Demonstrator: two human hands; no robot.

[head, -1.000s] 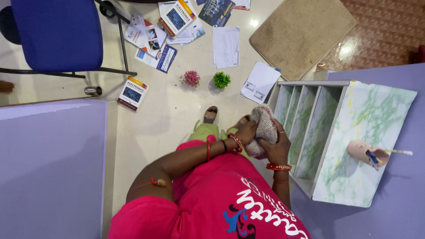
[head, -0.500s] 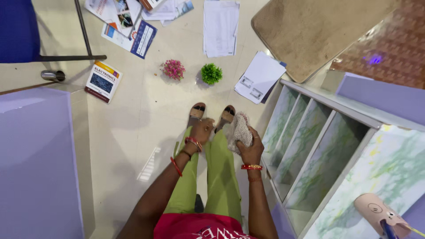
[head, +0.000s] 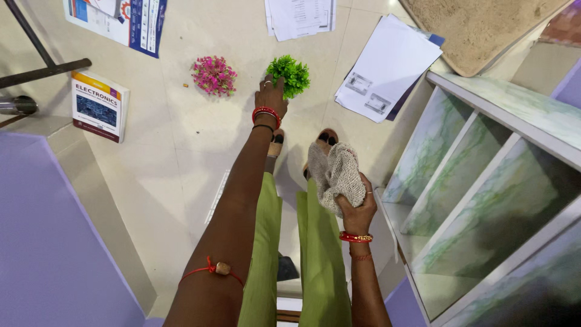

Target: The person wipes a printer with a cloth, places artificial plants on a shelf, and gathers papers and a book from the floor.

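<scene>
My left hand [head: 270, 95] reaches straight down to the floor and touches the left side of a small green artificial plant [head: 293, 74]; its fingers are hidden behind the back of the hand. My right hand [head: 358, 211] is held near my knees, closed on a bunched beige knitted cloth [head: 336, 172] that hangs over my sandalled feet. A small pink artificial plant [head: 213, 75] stands on the floor just left of the green one.
An open shelf unit [head: 491, 184] with a green-and-white marbled finish stands at my right. Loose papers [head: 387, 66], a book [head: 100, 105], a beige rug [head: 484, 24], a chair leg [head: 42, 72] and a metal cylinder [head: 15, 105] lie around. A purple surface [head: 48, 242] is at left.
I have bent lower. My left hand left the cloth and stretched down to the green plant. The right hand keeps the cloth and has dropped a little.
</scene>
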